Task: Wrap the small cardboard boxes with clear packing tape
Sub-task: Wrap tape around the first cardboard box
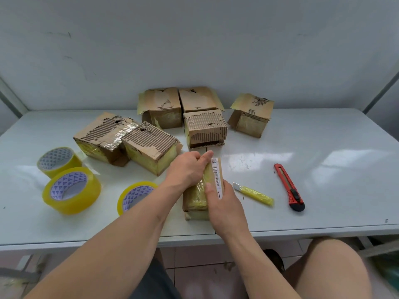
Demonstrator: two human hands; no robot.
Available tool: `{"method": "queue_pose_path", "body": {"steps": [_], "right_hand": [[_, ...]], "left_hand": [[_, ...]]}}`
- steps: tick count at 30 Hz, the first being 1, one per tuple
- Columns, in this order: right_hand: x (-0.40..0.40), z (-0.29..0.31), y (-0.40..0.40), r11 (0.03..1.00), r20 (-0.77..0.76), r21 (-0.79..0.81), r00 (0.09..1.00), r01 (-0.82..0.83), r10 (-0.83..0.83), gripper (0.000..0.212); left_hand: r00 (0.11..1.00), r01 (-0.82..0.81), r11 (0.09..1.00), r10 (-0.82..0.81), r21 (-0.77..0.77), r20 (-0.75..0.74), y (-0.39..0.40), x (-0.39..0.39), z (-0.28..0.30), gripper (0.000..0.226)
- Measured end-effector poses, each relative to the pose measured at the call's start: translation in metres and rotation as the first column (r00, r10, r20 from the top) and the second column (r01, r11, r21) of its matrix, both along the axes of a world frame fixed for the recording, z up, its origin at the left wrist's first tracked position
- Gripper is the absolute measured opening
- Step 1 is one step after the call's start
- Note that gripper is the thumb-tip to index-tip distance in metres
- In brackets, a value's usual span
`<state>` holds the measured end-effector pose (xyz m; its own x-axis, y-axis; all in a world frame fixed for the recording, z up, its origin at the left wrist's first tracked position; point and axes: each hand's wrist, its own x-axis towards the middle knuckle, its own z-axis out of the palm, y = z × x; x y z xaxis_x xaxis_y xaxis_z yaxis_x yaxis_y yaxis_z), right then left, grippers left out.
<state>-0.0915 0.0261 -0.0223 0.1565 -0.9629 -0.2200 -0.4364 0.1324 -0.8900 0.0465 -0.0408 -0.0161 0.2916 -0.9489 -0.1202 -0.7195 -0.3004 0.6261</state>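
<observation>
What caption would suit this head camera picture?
Both hands, left hand and right hand, hold a small taped box beside three tape rolls.

The table has a smooth, glossy pale top that mirrors light. Behind the red plastic utility knife, the cardboard boxes look rough, their outer paper torn away to bare corrugated ribs. Far left of the knife, the tape rolls are shiny translucent yellow. Just left of it lies a metal blade with a crinkly yellow wrapped handle.
</observation>
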Motion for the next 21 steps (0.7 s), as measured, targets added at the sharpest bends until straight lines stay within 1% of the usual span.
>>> {"method": "queue_pose_path", "body": {"steps": [2, 5, 7, 9, 13, 15, 16, 17, 18, 19, 20, 21], "right_hand": [[0.000, -0.004, 0.006, 1.000, 0.005, -0.028, 1.000, -0.003, 0.004, 0.029], [0.002, -0.008, 0.004, 0.999, 0.004, -0.050, 1.000, 0.007, -0.007, 0.035], [0.002, -0.007, 0.004, 0.999, 0.009, -0.049, 1.000, 0.009, -0.008, 0.036], [-0.001, -0.006, 0.005, 0.999, 0.024, -0.040, 1.000, -0.004, 0.005, 0.039], [-0.004, -0.006, 0.003, 1.000, 0.105, 0.015, 0.994, -0.013, 0.011, 0.054], [-0.005, -0.004, 0.000, 0.999, 0.146, 0.045, 0.989, 0.002, -0.009, 0.057], [-0.007, -0.003, 0.000, 0.998, 0.169, 0.057, 0.985, 0.016, -0.026, 0.055], [-0.008, -0.001, -0.001, 0.997, 0.199, 0.064, 0.979, 0.036, -0.048, 0.052], [-0.011, 0.000, -0.002, 0.996, 0.232, 0.075, 0.970, 0.057, -0.073, 0.048], [-0.015, 0.001, -0.003, 0.994, 0.267, 0.083, 0.959, 0.075, -0.095, 0.045], [-0.019, 0.002, -0.006, 0.992, 0.299, 0.092, 0.948, 0.089, -0.113, 0.042], [-0.025, 0.003, -0.009, 0.990, 0.321, 0.097, 0.938, 0.104, -0.130, 0.039]], "left_hand": [[0.999, -0.033, 0.998, 0.034, -0.060, 0.011, 0.003, -0.001, -0.005, 0.060], [0.994, -0.047, 0.986, 0.063, -0.163, 0.093, 0.006, -0.005, -0.010, 0.058], [0.987, -0.045, 0.985, 0.069, -0.167, 0.143, 0.006, -0.007, -0.008, 0.058], [0.987, -0.050, 0.988, 0.071, -0.145, 0.147, 0.007, -0.008, -0.004, 0.057], [0.992, -0.123, 0.986, 0.127, -0.115, 0.026, 0.010, -0.006, 0.003, 0.051], [0.989, -0.139, 0.987, 0.135, -0.085, -0.059, 0.012, -0.005, 0.005, 0.050], [0.978, -0.163, 0.985, 0.153, -0.060, -0.145, 0.014, -0.004, 0.007, 0.049], [0.942, -0.199, 0.979, 0.182, -0.033, -0.281, 0.016, -0.002, 0.008, 0.048], [0.886, -0.242, 0.970, 0.217, -0.010, -0.410, 0.019, -0.001, 0.011, 0.046], [0.845, -0.276, 0.961, 0.240, -0.007, -0.477, 0.023, 0.001, 0.013, 0.043], [0.860, -0.288, 0.957, 0.238, -0.044, -0.451, 0.026, 0.002, 0.015, 0.041], [0.919, -0.267, 0.957, 0.218, -0.111, -0.329, 0.029, 0.003, 0.015, 0.038]]}}
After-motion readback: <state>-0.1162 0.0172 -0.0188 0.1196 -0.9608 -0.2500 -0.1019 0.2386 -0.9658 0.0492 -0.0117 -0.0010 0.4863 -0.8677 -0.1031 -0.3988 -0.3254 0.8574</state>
